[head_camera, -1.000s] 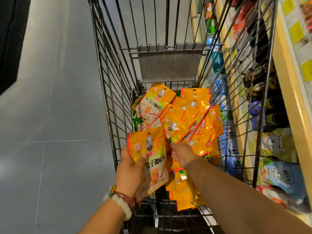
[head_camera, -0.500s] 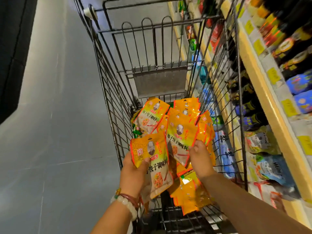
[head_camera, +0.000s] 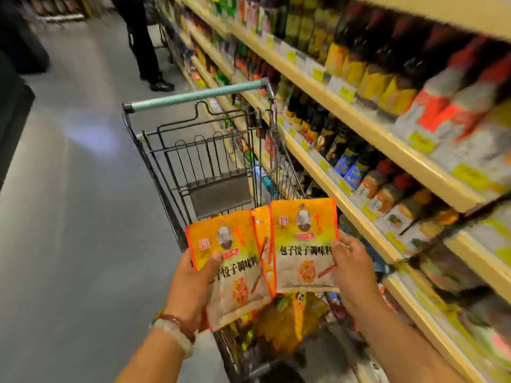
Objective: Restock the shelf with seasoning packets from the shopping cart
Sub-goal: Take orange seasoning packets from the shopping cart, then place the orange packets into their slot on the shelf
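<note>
Both hands are raised above the shopping cart (head_camera: 199, 150), each holding orange seasoning packets upright with the printed faces toward the camera. The left hand (head_camera: 190, 283) grips the left packet (head_camera: 232, 261) along its left edge, thumb pressed flat over the front and the other fingers hidden behind it; more packet edges fan out behind this one, just right of the thumb, so the hand seems to hold a small stack, though how many I cannot tell. A beaded bracelet (head_camera: 177, 330) sits on that wrist. The right hand (head_camera: 351, 275) pinches the right packet (head_camera: 304, 244) at its right edge, thumb on the front, fingers curled behind. The two front packets overlap slightly between the hands, the right one a little higher.

Below both sets of fingers, inside the cart basket, lie the loose packets (head_camera: 284, 324), blurred. The cart's teal handle (head_camera: 196, 96) is beyond the hands. To the right of the right hand's fingers runs the shelf (head_camera: 359, 217), its tiers lined with dark bottles (head_camera: 331, 139) and jars, with yellow price tags on the edges. Far beyond, on the grey floor (head_camera: 69, 217), a person's dark-trousered legs (head_camera: 143, 48) stand in the aisle.
</note>
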